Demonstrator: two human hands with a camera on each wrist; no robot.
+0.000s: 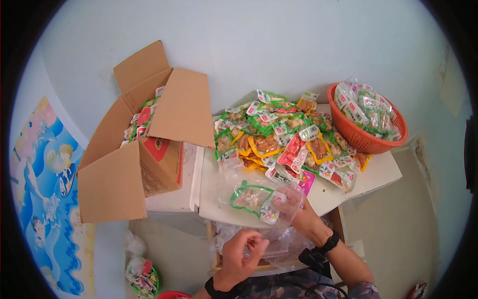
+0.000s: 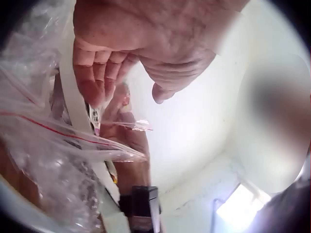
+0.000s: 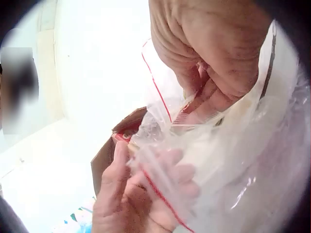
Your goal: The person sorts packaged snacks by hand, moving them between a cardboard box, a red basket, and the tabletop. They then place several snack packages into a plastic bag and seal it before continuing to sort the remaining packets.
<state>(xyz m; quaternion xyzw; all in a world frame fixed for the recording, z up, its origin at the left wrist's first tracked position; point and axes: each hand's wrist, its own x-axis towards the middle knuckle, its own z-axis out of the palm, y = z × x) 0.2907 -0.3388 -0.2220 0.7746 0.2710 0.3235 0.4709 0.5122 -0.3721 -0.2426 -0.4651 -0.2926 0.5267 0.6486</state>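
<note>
In the head view my right hand (image 1: pixel 291 204) reaches inside a clear zip bag (image 1: pixel 226 177). It grips one end of a green-edged snack packet (image 1: pixel 248 196) that shows pale pieces through its window. My left hand (image 1: pixel 243 256) hovers lower left of the bag, fingers loosely curled around nothing. The left wrist view has the left hand (image 2: pixel 146 36) with its thumb apart from bent fingers, close to the bag's red-lined mouth (image 2: pixel 53 133). In the right wrist view, the right hand (image 3: pixel 209 53) has its fingertips bent inward, and plastic partly covers the left hand (image 3: pixel 129 199).
A heap of snack packets (image 1: pixel 266 144) covers the table's (image 1: pixel 373 174) back. At its right stands an orange basket (image 1: pixel 356 134) of bagged packets; an open cardboard box (image 1: pixel 112 134) of packets is on the left. Clear bags (image 1: pixel 231 239) fill a drawer below. More packets (image 1: pixel 143 281) sit low at left.
</note>
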